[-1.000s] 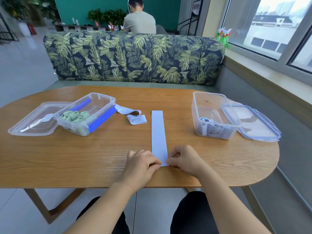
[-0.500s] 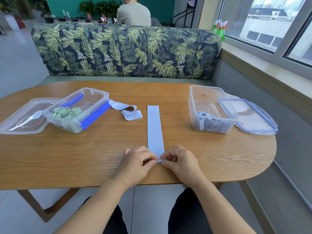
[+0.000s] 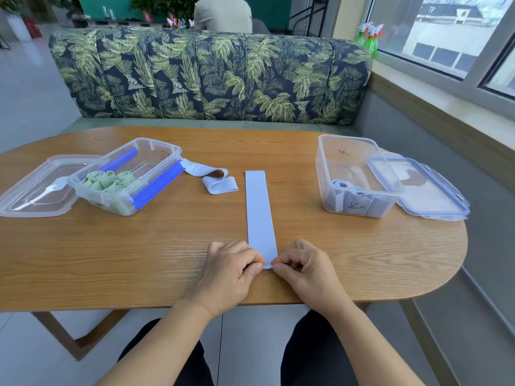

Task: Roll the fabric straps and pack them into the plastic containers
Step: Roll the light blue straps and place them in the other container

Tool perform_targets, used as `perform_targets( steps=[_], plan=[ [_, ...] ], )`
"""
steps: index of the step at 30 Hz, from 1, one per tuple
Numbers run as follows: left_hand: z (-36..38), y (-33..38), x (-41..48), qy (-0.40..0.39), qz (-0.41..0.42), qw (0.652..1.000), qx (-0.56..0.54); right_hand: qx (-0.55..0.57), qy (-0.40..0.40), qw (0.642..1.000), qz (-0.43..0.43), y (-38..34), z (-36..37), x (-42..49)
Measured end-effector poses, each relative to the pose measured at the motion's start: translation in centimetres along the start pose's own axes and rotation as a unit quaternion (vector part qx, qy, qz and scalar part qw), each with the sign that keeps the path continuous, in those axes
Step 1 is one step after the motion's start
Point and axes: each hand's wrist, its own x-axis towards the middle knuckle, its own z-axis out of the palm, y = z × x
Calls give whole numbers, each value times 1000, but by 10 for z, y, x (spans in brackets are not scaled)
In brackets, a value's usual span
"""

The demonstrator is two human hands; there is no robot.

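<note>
Lower centre: pinches with curled left hand (image 3: 228,274) and right hand (image 3: 306,271) the near end of a flat pale-blue fabric strap (image 3: 260,213) on wood-grain table (image 3: 139,260).

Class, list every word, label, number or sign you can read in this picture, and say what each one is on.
No text is clear enough to quote.
Clear container on the right, far wall: dark handwritten scribble, illegible.
Same container, near wall: two handwritten scribbles, illegible.
Nothing else shows readable writing.
</note>
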Motion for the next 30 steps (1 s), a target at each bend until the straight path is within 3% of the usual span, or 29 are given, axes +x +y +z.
perform_targets(
  steps=[7,14,19,24,30],
  plan=[
    [-2,6,3,29,-75,997,11,-31,22,997,69,-8,3,6],
    [-2,12,9,26,-149,988,-24,-58,-27,990,126,-17,-8,19],
    [-3,9,7,42,-141,988,-48,-77,-87,978,171,-22,-13,32],
    [-1,7,2,46,-71,995,-58,-59,-135,968,202,-23,-16,42],
    [0,8,5,40,-81,996,-19,-26,-99,981,163,-17,-15,34]
  ],
)
